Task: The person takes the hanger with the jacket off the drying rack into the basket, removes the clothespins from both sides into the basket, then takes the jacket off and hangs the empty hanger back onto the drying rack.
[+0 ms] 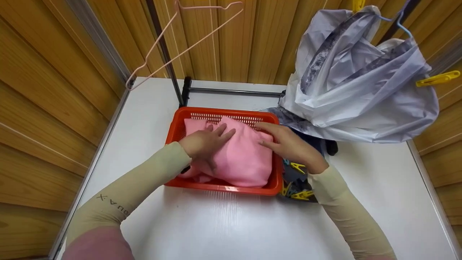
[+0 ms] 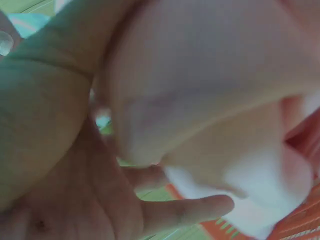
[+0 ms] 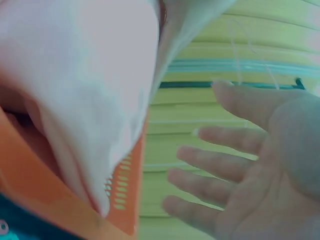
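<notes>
Cream stretch-fabric sleeves (image 1: pixel 151 177) reach in from the lower corners, the left one printed with dark letters, above a white tabletop (image 1: pixel 231 231). Bunched plain pink cloth (image 1: pixel 247 155) lies inside a red rectangular plastic basket (image 1: pixel 231 188) with slotted sides. On the cloth's left part rests the left hand (image 1: pixel 207 142), fingers spread and grasping nothing visible. Over the basket's right rim hovers the right hand (image 1: pixel 292 144), its fingers released and apart from the cloth. Yellow plastic clothespins (image 1: pixel 298 167) lie just beside the basket, on its right.
</notes>
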{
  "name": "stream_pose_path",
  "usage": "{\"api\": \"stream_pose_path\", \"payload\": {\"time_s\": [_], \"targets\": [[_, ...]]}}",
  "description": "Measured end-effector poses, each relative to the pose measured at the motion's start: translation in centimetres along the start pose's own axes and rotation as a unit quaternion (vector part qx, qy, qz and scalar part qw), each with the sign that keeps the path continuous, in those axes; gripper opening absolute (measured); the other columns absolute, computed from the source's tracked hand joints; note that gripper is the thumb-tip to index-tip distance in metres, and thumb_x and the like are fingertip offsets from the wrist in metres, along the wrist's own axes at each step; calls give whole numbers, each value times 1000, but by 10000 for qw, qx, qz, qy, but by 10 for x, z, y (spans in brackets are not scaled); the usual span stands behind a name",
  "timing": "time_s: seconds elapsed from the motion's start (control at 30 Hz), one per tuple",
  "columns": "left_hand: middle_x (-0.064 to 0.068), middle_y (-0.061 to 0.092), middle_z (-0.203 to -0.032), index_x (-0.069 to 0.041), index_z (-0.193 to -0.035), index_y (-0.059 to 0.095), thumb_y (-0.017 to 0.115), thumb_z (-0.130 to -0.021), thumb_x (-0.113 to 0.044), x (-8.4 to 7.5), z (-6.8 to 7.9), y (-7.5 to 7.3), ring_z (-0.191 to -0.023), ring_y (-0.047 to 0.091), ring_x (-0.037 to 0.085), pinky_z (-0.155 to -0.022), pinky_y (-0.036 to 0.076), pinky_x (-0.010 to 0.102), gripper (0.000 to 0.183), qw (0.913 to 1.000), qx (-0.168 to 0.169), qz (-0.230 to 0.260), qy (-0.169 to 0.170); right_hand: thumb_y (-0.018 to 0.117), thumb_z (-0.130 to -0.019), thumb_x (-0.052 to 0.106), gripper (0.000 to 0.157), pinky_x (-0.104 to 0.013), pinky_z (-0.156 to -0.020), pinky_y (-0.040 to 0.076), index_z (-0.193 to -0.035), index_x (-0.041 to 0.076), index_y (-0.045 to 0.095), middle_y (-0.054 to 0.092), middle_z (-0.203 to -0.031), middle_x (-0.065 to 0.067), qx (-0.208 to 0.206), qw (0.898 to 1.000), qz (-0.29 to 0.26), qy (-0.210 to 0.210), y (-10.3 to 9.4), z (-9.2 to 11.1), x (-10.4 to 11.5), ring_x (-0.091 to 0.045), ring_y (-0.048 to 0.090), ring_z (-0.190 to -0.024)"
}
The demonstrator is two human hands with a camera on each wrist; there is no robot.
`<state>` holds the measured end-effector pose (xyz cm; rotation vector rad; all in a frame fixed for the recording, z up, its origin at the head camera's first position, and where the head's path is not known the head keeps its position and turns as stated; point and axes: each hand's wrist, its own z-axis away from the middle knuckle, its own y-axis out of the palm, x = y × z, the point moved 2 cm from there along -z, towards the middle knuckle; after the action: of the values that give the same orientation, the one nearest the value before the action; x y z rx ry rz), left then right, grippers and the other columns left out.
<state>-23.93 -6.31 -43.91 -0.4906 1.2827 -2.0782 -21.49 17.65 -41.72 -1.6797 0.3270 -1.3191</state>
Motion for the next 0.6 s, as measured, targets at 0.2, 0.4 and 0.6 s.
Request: {"api": "stream_pose_path", "payload": {"time_s": [0.2, 0.4, 0.6], "targets": [[9, 11, -154, -21, -148, 4, 61, -63, -72, -5, -4, -21, -137, 23, 38, -99, 37, 52, 114, 9955, -817, 372, 314, 55, -89, 36, 43, -43, -105, 32, -129, 21, 50, 50, -134, 1, -1453, 9893, -94, -116, -23, 20, 5, -18, 43, -127], [5, 50, -133, -17, -134, 43, 54, -84, -53, -16, -17, -46, -121, 49, 23, -97, 41, 45, 63, 9560, -2767, 547, 802, 63, -85, 14, 32, -29, -104, 34, -117, 11, 60, 59, -123, -2, -3438, 9372, -63, -589, -51, 44, 19, -16, 51, -118], [0, 62, -109, -17, -124, 52, 51, -90, -42, -32, -22, -64, -92, 59, 14, -79, 49, 31, 42, 9161, -3754, 876, 1105, 59, -81, -2, 26, -30, -101, 36, -107, -7, 62, 62, -113, -16, -5130, 8554, -202, -687, -84, 75, 44, -25, 54, -112]]}}
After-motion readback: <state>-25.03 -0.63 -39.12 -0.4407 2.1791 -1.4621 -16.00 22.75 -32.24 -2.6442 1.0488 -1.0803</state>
